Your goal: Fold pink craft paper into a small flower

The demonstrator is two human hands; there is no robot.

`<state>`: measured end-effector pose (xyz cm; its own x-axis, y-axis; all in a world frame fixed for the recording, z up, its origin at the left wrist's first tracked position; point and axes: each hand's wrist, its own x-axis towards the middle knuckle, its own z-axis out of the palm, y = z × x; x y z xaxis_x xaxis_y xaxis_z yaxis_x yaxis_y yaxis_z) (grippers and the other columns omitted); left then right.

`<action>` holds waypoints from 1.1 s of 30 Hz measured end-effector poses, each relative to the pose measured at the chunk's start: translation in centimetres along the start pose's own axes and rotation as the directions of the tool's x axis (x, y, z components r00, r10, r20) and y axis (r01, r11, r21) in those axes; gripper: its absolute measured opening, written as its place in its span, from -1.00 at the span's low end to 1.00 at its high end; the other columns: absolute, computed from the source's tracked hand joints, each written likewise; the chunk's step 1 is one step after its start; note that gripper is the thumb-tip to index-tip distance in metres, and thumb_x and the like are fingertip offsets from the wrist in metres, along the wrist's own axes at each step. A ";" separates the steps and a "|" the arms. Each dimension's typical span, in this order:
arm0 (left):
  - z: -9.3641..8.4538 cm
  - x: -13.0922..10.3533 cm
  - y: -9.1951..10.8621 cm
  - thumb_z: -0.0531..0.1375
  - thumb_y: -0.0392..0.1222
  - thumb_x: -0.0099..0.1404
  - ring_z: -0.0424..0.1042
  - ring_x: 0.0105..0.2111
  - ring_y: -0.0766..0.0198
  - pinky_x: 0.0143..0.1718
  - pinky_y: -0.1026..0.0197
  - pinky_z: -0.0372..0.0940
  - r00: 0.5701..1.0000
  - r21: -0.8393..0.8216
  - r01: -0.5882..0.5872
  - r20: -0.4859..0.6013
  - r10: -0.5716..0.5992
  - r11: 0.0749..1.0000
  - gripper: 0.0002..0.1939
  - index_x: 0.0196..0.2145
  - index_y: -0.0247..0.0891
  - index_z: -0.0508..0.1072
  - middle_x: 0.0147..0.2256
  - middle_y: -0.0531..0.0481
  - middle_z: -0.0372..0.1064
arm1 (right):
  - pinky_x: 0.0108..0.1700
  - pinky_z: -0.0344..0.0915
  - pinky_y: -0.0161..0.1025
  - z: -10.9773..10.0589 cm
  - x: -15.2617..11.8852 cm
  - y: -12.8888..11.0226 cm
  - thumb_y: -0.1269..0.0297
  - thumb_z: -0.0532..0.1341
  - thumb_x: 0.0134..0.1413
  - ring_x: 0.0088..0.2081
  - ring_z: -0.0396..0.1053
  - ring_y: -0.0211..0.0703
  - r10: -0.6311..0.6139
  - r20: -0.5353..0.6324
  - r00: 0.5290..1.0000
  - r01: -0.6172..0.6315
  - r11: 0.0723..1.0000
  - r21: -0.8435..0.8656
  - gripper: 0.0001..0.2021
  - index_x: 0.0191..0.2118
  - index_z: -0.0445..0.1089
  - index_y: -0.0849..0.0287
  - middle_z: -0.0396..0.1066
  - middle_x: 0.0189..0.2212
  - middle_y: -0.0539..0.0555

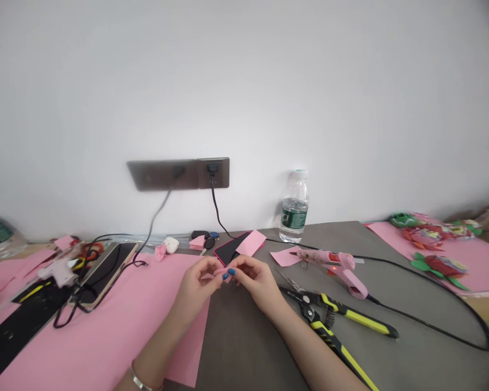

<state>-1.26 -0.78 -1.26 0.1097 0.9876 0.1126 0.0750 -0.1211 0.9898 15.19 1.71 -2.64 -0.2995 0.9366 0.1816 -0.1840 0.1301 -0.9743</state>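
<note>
Work on a tabletop, near to far. In the foreground, a silvery bracelet circles the left wrist. To the right, a pair of pliers with black-and-yellow handles lies spread on a grey mat; the right forearm passes over part of the tool. A large pink sheet extends under the left forearm and overlaps the mat.

At centre, the left hand and the right hand meet over the mat, each pinching a small pink paper piece between thumb and fingers. The piece is held between the fingertips, largely hidden by them, so its exact form cannot be told.

To the right of the hands, a pink glue gun shows a small red light; its nozzle overlies a pink rectangle. Just beyond the hands, a second rectangle lies across a smartphone. At far right, a red artificial flower with green leaves rests on another pink sheet.

Farther back, a water bottle, partly filled, stands upright near the wall. A black plug sits in a wall socket plate.
</note>
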 end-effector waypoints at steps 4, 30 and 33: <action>0.1 -0.1 0.2 0.24 -0.13 0.23 0.35 -0.39 0.31 -0.42 0.31 0.32 0.998 0.043 -0.049 -0.045 0.051 0.998 -0.85 -0.42 -0.25 0.40 -0.41 0.06 0.30 | -0.37 0.34 -0.28 0.0 0.0 0.0 0.03 0.26 0.09 -0.44 0.38 -0.21 -0.064 0.012 0.998 0.064 0.998 -0.006 -0.72 -0.38 0.49 0.17 0.47 -0.46 0.04; 1.0 -0.6 -0.6 0.06 -0.45 0.17 0.19 -0.45 0.31 -0.40 0.29 0.26 0.919 0.529 -0.288 -0.083 0.386 0.798 -0.77 -0.46 -0.16 0.09 -0.45 0.12 0.09 | -0.30 0.27 -0.28 1.0 -0.1 0.8 0.01 0.32 0.01 -0.37 0.31 -0.22 -0.020 -0.025 1.000 0.021 0.998 0.065 -0.69 -0.39 0.31 0.15 0.33 -0.41 0.00; 1.1 -0.7 -0.5 0.07 -0.44 0.18 0.21 -0.42 0.30 -0.38 0.26 0.27 0.928 0.508 -0.311 -0.020 0.372 0.803 -0.77 -0.44 -0.16 0.10 -0.43 0.10 0.11 | -0.28 0.25 -0.27 1.3 -0.4 0.3 0.03 0.29 0.06 -0.37 0.30 -0.21 -0.044 0.037 0.998 0.043 0.999 0.028 -0.70 -0.41 0.32 0.17 0.31 -0.44 -0.01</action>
<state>-0.28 -1.49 -1.97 0.1101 0.8734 0.4745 0.5293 -0.4556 0.7157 14.03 0.94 -2.81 -0.3260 0.9172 0.2293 -0.2225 0.1613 -0.9615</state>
